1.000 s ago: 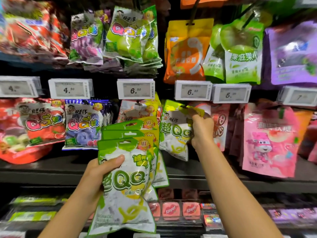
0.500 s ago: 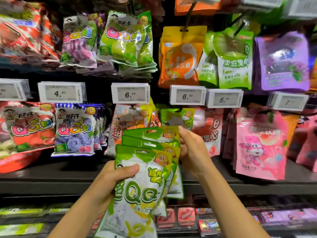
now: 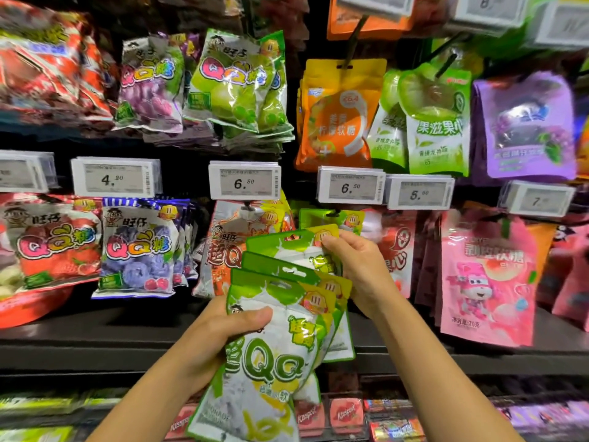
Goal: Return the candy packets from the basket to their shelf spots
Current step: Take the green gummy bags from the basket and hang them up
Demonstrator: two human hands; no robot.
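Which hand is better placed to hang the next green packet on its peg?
Right. The right hand already pinches the rearmost packet just below the hanging green packet; the left hand grips the remaining stack.

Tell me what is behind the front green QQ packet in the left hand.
Behind the front green QQ packet are more green packets, fanned; only their tops show. The right hand pinches the rearmost.

Shop — price tags (image 3: 244, 179), hanging sweets (image 3: 339, 114)
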